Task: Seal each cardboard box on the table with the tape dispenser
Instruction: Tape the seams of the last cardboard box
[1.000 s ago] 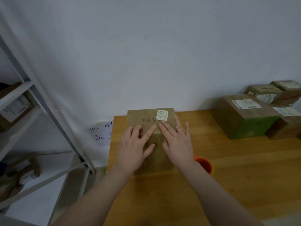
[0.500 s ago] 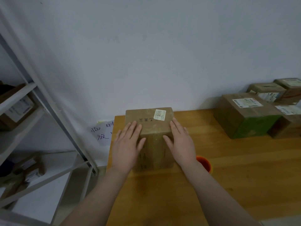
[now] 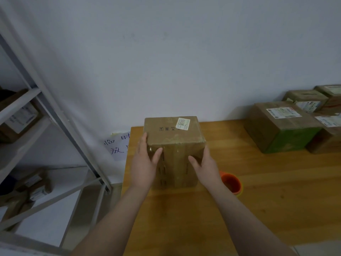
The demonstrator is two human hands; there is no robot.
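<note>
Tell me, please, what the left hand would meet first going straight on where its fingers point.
Probably the white wall, though depth is unclear; the left hand lies along the left side of the cardboard box.

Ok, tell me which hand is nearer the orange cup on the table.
Right. The right hand presses the right side of the cardboard box, next to the orange cup; the left hand presses its left side, across the box from the cup.

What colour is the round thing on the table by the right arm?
The round thing is orange, with a yellowish lower edge. The head view shows it.
</note>
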